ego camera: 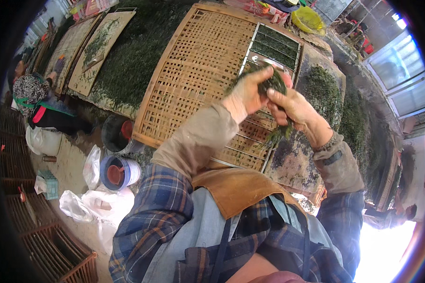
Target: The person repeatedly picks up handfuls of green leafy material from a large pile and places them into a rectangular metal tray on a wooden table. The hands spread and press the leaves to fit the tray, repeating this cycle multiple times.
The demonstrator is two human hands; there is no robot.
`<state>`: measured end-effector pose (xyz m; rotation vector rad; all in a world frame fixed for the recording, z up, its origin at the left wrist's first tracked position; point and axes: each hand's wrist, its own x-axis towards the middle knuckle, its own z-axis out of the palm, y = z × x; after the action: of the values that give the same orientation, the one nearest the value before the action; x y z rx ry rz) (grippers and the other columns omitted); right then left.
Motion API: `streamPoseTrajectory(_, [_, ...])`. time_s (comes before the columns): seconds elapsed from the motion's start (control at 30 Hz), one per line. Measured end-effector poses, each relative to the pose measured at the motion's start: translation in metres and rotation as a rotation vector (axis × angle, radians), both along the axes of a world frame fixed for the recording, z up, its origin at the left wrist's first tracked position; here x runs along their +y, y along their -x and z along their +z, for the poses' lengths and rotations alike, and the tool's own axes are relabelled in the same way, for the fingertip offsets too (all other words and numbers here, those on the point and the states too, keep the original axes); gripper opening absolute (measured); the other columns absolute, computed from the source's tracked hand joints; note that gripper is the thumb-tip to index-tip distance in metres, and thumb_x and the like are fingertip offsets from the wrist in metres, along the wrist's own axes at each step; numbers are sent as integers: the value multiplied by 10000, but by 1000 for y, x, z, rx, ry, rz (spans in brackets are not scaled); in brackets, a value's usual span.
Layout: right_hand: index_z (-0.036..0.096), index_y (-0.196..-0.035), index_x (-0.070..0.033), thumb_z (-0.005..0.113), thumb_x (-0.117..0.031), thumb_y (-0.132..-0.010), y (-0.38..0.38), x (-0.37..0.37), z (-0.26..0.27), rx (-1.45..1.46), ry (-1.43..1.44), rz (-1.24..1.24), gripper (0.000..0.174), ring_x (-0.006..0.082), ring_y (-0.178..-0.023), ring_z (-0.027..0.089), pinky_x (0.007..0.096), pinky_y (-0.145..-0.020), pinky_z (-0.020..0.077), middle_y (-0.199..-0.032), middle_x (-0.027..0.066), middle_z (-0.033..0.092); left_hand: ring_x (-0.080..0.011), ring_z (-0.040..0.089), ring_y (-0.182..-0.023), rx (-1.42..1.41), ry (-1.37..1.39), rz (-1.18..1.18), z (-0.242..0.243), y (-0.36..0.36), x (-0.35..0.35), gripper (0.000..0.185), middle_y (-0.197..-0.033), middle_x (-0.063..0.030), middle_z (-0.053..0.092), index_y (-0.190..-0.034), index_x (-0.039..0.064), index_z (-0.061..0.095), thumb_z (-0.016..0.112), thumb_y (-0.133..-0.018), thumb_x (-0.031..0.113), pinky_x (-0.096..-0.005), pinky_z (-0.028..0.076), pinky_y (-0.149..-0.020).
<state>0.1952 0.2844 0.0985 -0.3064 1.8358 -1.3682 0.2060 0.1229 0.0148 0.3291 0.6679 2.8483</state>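
My left hand (pixel 249 88) and my right hand (pixel 295 108) meet over a woven bamboo tray (pixel 195 70) with a wooden rim. Both are closed on a bunch of dark green plant strands (pixel 276 83), and loose ends hang below my right hand. Under my hands a metal wire frame (pixel 253 39) lies on the tray's right part. Its far sections hold flat green plant matter (pixel 276 44). Something shiny and partly clear sits just behind my fingers; I cannot tell what it is.
Green plant matter (pixel 142 49) covers the surface left of the tray, more (pixel 322 88) lies to the right. A board (pixel 117 35) stands beyond. Buckets (pixel 127 173) and white bags (pixel 106 201) stand lower left. A co-worker (pixel 32 92) is at far left. A yellow basin (pixel 308 19) sits behind.
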Motion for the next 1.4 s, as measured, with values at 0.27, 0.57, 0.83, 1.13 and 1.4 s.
streamPoseTrajectory(0.27, [528, -798, -69, 604, -317, -1054, 109, -26, -32, 127, 155, -96, 364, 88, -480, 398, 288, -437, 366, -647, -20, 478, -388, 691, -1020, -175, -42, 436, 0, 109, -107, 103, -1035, -199, 674, -1066, 10, 528, 536, -1058, 112, -586, 562, -1000])
streamPoseTrajectory(0.57, [686, -994, 112, 677, -310, -963, 236, 37, -194, 623, -521, -38, 423, 285, -600, 681, 414, -574, 526, -805, 196, 726, -395, 702, -993, -719, 326, 535, -121, 187, -134, 130, -1082, -283, 658, -1086, -89, 521, 511, -1043, 34, -517, 627, -923])
streamPoseTrajectory(0.83, [728, -861, 82, 635, -350, -986, 246, 50, -227, 804, -680, -11, 460, 318, -646, 725, 419, -680, 578, -713, 193, 723, -304, 705, -1001, -418, 2075, 235, -69, 163, -124, 382, -1152, -159, 717, -1134, -11, 646, 688, -968, 330, -417, 577, -956])
streamPoseTrajectory(1.13, [726, -979, 59, 774, -497, -867, 259, 84, -193, 710, -717, 116, 569, 330, -828, 735, 405, -776, 584, -867, 202, 736, -262, 453, -1462, 830, 2391, 414, -175, 159, -55, 525, -1547, -139, 517, -1496, 45, 500, 486, -973, 92, -455, 268, -1261])
streamPoseTrajectory(1.4, [698, -1081, -18, 744, -371, -863, 244, 132, -105, 1149, -1086, 176, 418, 399, -1017, 705, 458, -877, 574, -1027, 223, 742, -350, 559, -1273, 971, 2308, 773, -156, 154, -78, 590, -1316, -172, 599, -1465, 95, 538, 697, -901, 164, -485, 387, -1144])
